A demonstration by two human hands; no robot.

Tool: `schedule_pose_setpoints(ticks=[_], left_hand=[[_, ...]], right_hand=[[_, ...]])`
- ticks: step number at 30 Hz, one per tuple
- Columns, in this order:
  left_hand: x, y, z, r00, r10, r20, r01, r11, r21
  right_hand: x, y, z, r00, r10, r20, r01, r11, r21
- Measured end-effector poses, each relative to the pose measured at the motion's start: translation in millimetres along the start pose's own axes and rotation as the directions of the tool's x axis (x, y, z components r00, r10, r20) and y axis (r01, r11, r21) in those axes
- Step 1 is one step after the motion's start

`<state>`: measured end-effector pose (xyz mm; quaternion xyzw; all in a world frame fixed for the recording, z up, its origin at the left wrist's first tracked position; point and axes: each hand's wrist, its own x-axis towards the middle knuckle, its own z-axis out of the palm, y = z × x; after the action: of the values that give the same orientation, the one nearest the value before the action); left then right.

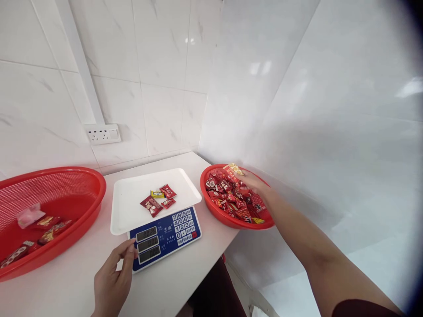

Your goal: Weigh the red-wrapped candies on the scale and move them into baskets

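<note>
My left hand (pixel 114 273) is nearest me, at the near left corner of the scale (pixel 165 241). Its thumb and forefinger are brought close together, with only a sliver between them; whether they nip the edge there I can't tell. On top of the scale, beyond its keypad, sits the white tray (pixel 130 198). Four small packets (pixel 151 206) lie grouped on it, ahead and to the right of my left fingertips, so that hand is the nearer one to them.

To the right of the scale, my arm stretches over the right basket (pixel 218 217), where wrapped sweets (pixel 228 199) are heaped. There my right hand (pixel 253 181) holds a red-and-gold packet (pixel 234 169), just above the heap. It juts from my fingertips toward the scale's side, gold part uppermost; my fingers hide some of it, so I can't be sure of its long axis.
</note>
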<state>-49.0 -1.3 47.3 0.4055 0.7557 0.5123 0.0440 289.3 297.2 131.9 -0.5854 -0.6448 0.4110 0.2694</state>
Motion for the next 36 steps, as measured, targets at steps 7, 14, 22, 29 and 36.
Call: schedule_pose_setpoints(ticks=[7,14,22,29,36], left_hand=[[2.8,-11.7,2.8,0.991,0.129,0.027,-0.127,0.989,-0.071],[2.0,-4.8,3.1,0.983,0.182,-0.012,-0.182,0.972,-0.147],[4.3,-5.7,-0.3,0.985,0.17,-0.012,-0.17,0.972,-0.161],[3.2,-4.2,-0.3,0.986,0.165,-0.004,-0.164,0.973,-0.163],[0.5,-5.0,2.4,0.979,0.205,-0.003,-0.203,0.966,-0.16]], right_hand=[[-13.8,-27.6,21.0,0.998,-0.059,0.018,0.059,0.998,0.005],[-24.4,-85.3,105.5,0.955,-0.185,0.232,0.18,0.983,0.039],[-26.5,-141.3,187.4,0.852,-0.212,0.479,0.149,0.975,0.167],[-15.6,-133.3,198.2,0.883,-0.215,0.416,0.182,0.976,0.118],[-18.3,-123.1,184.5,0.895,-0.238,0.377,0.216,0.971,0.1]])
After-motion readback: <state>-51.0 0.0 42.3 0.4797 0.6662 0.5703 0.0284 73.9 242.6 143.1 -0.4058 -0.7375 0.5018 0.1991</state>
